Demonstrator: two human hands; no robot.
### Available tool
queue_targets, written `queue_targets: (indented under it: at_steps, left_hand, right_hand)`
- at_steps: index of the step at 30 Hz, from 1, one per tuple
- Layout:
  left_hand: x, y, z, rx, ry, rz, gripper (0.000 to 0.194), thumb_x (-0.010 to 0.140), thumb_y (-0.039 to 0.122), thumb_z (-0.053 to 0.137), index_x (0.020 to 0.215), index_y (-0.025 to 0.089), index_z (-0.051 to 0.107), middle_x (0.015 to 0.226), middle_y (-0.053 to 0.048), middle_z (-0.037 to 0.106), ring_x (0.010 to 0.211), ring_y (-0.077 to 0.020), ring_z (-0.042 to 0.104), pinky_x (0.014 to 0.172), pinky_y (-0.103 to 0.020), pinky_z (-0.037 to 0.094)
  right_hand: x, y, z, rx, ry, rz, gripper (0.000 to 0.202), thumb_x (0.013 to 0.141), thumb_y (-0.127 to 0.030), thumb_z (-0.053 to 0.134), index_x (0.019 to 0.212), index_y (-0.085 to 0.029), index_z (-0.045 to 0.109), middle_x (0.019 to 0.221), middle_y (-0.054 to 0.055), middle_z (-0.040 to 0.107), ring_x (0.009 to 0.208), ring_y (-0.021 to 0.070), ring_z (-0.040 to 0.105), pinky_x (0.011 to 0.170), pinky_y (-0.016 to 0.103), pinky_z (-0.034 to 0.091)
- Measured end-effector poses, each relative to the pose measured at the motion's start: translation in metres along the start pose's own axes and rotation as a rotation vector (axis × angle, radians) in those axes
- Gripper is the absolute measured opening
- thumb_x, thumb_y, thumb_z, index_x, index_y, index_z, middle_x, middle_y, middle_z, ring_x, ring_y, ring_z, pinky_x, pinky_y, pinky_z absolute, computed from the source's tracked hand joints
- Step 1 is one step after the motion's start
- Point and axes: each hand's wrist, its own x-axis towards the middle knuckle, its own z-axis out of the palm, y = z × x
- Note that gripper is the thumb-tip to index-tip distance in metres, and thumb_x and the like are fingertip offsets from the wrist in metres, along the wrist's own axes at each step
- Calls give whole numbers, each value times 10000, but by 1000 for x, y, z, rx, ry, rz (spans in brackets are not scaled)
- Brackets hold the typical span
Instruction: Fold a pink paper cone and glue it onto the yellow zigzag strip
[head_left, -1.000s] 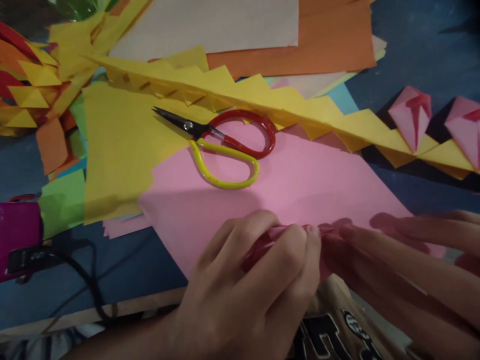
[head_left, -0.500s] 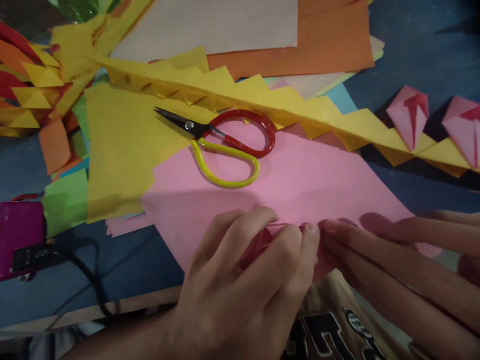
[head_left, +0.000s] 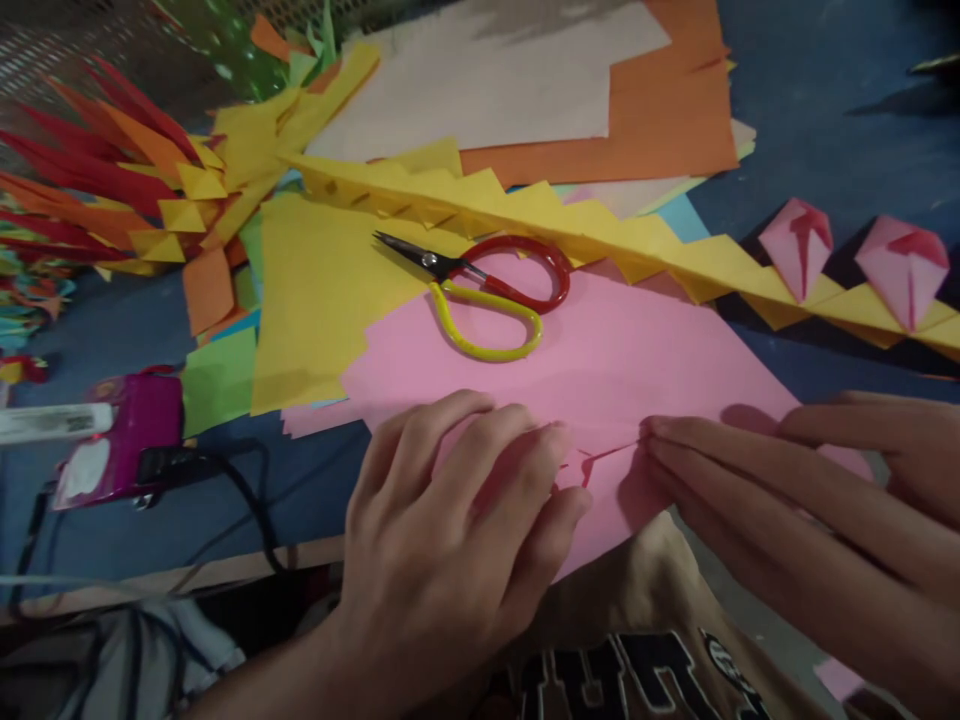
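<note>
A folded piece of pink paper (head_left: 611,485) with red edges showing along its crease lies between my hands, on top of a larger pink sheet (head_left: 637,345). My left hand (head_left: 457,500) rests over its left part, fingers bent a little and spread, covering much of it. At the right end of the crease, the fingertips of my right hand (head_left: 795,500) are pressed together on the paper; that thumb is hidden. Just beyond my hands, scissors (head_left: 480,295) with one red and one yellow handle lie on the sheets, their black blades pointing left.
A long zigzag-folded yellow paper strip (head_left: 525,215) crosses the blue table, with pink folded paper buds (head_left: 799,245) at its right end. Red and orange paper spikes (head_left: 127,150) stand back left. A purple device (head_left: 154,420) with a black cable sits left. Orange sheets (head_left: 675,110) lie behind.
My left hand has slid left, away from my right fingertips, uncovering the crease and its red edges. My right hand stays at the fold. The view has shifted, showing more on the left.
</note>
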Motion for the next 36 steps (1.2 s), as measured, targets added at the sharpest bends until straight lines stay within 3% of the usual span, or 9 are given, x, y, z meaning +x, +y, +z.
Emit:
queue_targets:
  at_steps: [4,8,11,17,21,25,29,33,36]
  left_hand:
    - [-10,-1,0,-74,-28,13,324,1018,210,774,1338,188,728,1309,-71,787,1230,-264,691,1107,-442,545]
    - [-18,3,3,-59,-17,8,234,1069,263,736,1296,208,737,1096,-46,783,976,-210,688,912,-400,571]
    - [-20,10,6,-19,24,9,293,1081,265,721,1354,160,720,962,-33,737,840,-205,637,793,-399,547]
    - [-10,12,13,-23,-24,-108,341,1128,240,629,1460,189,686,1263,-78,761,1126,-264,680,957,-455,572]
    - [0,1,13,-152,-120,-67,320,1150,200,561,1436,274,683,1438,-33,734,1262,-270,645,1056,-494,545]
    - [7,-6,10,-258,-157,-86,366,1150,197,588,1511,253,577,1396,-10,765,1286,-224,637,1106,-446,539]
    - [11,-3,10,-146,-61,-126,262,1151,268,600,1387,160,632,1385,-89,738,1259,-262,624,1096,-459,545]
    - [13,3,11,-10,-132,-135,207,1163,319,562,1163,167,703,1282,-97,726,1145,-294,630,967,-486,564]
    - [18,5,7,23,-190,-141,197,1161,286,553,1108,157,693,1199,-98,718,1094,-298,637,931,-497,564]
  right_hand:
    - [14,-1,0,-96,17,-170,454,897,-90,864,1333,-170,766,1318,54,812,1115,397,706,921,606,538]
    - [25,-14,1,-131,-4,-108,278,968,-97,775,1239,-152,743,1268,104,808,1062,375,693,898,583,528]
    - [26,-28,4,-159,-11,-81,201,992,-153,763,1190,-153,729,1196,121,784,999,349,657,868,559,511]
    - [30,-43,7,-61,-14,-145,116,994,-104,742,1104,-133,717,1094,99,764,984,283,641,900,499,506]
    - [39,-30,6,97,71,-166,251,944,-16,782,1150,-149,730,1129,49,786,1044,200,701,987,389,578]
    - [44,-9,8,-10,-43,-239,274,1007,-106,745,1268,-188,730,1293,56,767,1145,238,704,1019,432,591]
    - [39,-9,11,-21,-105,-217,264,1042,-142,697,1297,-198,734,1343,67,754,1172,257,699,1010,473,595]
    - [32,-25,15,-18,-84,-169,246,1049,-144,672,1283,-185,740,1327,97,751,1139,274,692,977,497,594]
    - [31,-34,18,-1,-70,-139,289,1040,-142,688,1320,-196,736,1324,100,746,1144,287,674,975,494,598]
